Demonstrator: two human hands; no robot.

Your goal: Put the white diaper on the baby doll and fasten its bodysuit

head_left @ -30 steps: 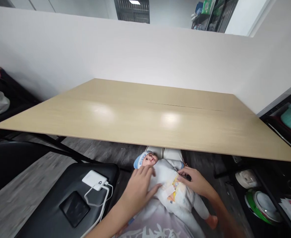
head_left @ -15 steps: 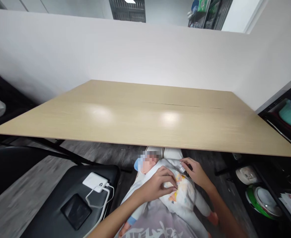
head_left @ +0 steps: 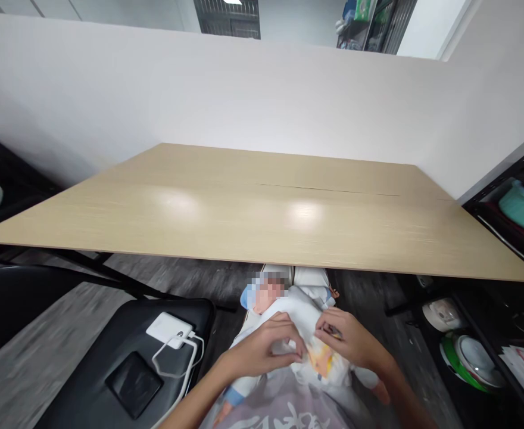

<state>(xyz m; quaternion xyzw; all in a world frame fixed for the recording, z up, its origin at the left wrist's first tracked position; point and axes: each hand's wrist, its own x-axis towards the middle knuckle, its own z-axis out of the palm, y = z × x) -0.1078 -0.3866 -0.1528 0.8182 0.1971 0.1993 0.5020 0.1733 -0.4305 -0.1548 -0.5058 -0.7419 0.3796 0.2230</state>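
Note:
A baby doll (head_left: 304,307) in white clothes with light-blue trim lies across my lap, its head toward the left. Around its lower body is a white diaper (head_left: 322,360) with a yellow-orange print. My left hand (head_left: 266,345) rests over the doll's middle, thumb and fingers pinched together at the diaper's upper edge. Opposite it, my right hand (head_left: 353,338) has its fingers and thumb drawn together just above the print. What lies between those right fingertips is too small to make out.
A wooden table (head_left: 262,220) spans ahead, its front edge just past the doll. On the black chair (head_left: 83,357) at left lie a white power bank (head_left: 169,329) with a cable and a dark flat device (head_left: 134,384). A black shelf (head_left: 471,325) with containers stands at right.
My right hand has come down and inward from the doll's upper side, and a doll's hand now shows there. My left hand has shifted slightly left and down.

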